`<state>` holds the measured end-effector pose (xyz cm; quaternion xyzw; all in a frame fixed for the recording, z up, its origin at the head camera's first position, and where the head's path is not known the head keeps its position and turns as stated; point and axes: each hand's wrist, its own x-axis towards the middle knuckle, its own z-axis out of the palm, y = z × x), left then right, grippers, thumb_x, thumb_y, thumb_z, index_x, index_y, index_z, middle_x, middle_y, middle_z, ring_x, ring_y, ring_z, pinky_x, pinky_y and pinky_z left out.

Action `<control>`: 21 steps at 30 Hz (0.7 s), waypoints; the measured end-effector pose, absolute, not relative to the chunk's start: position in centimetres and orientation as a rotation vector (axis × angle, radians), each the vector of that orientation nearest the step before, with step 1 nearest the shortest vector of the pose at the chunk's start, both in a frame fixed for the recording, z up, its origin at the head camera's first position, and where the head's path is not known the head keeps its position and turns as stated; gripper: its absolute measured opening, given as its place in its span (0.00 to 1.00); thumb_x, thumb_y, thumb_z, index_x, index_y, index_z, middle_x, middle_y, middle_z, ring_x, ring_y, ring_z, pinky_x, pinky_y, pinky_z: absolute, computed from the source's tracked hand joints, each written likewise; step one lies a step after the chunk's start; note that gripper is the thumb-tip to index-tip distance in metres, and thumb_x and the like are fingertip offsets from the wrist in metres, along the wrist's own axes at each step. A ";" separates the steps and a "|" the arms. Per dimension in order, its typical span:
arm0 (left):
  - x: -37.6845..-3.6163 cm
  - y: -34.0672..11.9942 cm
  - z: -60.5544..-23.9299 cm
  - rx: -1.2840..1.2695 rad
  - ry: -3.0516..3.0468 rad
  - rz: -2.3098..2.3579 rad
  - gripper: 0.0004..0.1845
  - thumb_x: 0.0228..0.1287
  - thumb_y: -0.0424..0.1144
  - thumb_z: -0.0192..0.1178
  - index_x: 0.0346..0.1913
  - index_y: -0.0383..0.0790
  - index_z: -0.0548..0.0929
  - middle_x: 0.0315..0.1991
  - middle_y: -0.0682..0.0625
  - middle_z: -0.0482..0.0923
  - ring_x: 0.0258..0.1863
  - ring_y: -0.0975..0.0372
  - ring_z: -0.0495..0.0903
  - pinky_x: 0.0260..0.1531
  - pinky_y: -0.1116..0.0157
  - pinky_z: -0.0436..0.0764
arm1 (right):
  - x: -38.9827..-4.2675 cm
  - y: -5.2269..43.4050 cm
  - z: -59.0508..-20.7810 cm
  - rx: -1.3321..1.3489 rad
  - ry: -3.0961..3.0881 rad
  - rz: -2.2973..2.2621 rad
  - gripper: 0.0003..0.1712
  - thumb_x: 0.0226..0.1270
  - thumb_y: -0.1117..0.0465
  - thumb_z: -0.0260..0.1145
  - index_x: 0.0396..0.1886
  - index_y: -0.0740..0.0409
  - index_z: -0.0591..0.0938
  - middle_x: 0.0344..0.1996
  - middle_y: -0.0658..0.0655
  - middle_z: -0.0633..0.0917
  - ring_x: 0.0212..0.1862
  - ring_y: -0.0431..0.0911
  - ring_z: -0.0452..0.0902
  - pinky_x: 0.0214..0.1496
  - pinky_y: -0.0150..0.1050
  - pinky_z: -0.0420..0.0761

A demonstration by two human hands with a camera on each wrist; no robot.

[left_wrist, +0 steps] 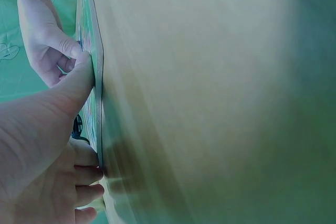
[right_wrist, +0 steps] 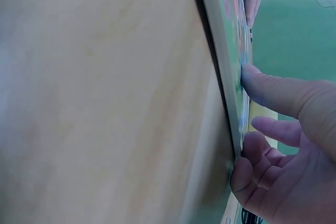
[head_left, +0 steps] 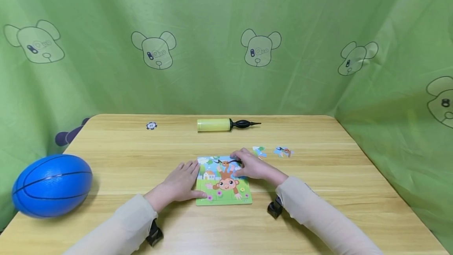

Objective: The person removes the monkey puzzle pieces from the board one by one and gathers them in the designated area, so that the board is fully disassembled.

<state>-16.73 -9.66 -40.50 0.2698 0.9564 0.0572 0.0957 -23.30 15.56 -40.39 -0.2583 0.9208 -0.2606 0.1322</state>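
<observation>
A square jigsaw puzzle [head_left: 222, 192] with a cartoon monkey lies flat on the table, its edge thick in both wrist views. My left hand [head_left: 180, 182] rests along its left side, fingers stretched out by the edge and thumb on the lower left corner. Over the upper right part bends my right hand [head_left: 253, 165], thumb on the picture. In the right wrist view, its curled fingers [right_wrist: 242, 179] touch the board's edge. The area beneath that hand is hidden. Two loose puzzle pieces, one blue and green [head_left: 259, 151] and one with a tail design [head_left: 284, 152], lie just beyond it.
A yellow hand pump [head_left: 214, 125] with a black nozzle lies near the table's back edge. Left of it sits a round poker chip [head_left: 151, 125]. A blue ball [head_left: 52, 186] stands at the left edge. Green cloth [head_left: 212, 89] hangs behind the table.
</observation>
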 end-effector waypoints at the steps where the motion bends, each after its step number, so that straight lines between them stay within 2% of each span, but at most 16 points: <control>1: -16.7 -9.7 -40.6 0.799 2.835 0.169 0.50 0.56 0.66 0.53 0.67 0.25 0.56 0.68 0.35 0.51 0.67 0.47 0.51 0.65 0.52 0.50 | -23.3 15.6 -40.4 -0.752 2.677 -0.746 0.31 0.53 0.60 0.71 0.57 0.62 0.73 0.42 0.55 0.71 0.37 0.45 0.65 0.41 0.40 0.70; 8: -16.9 -9.6 -40.8 0.792 2.840 0.168 0.51 0.55 0.67 0.52 0.67 0.26 0.56 0.68 0.35 0.51 0.67 0.47 0.50 0.65 0.52 0.50 | -23.4 15.7 -40.4 -0.789 2.665 -0.756 0.27 0.54 0.60 0.71 0.54 0.63 0.75 0.39 0.54 0.70 0.35 0.45 0.64 0.38 0.39 0.69; 21: -17.0 -9.7 -41.0 0.796 2.844 0.161 0.52 0.55 0.68 0.52 0.67 0.26 0.57 0.68 0.36 0.52 0.67 0.47 0.51 0.65 0.52 0.51 | -23.9 15.7 -40.5 -0.776 2.643 -0.760 0.26 0.52 0.58 0.72 0.51 0.58 0.75 0.42 0.53 0.68 0.38 0.46 0.66 0.44 0.42 0.71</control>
